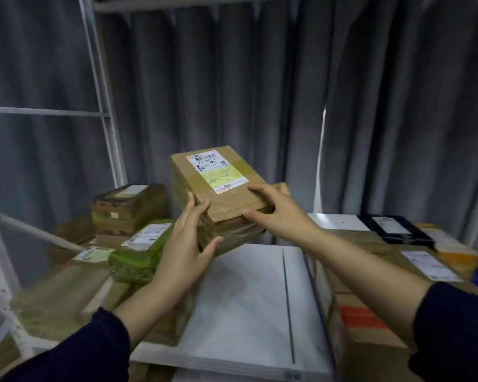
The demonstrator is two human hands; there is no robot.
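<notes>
Box [218, 194] (brown card, label on top) at far edge of white carton [246, 299], tilted; cannot tell if resting on carton or lifted clear. Left hand [188, 244] grips box's near-left corner: fingers curled up over left edge, thumb low on front face. Right hand [279, 213] clamps near-right edge: fingers spread over top, thumb on front. Green parcel [138, 255] just left of carton. Brown parcel [127, 208] farther back-left of carton. Black parcel [398, 230] well right of carton.
</notes>
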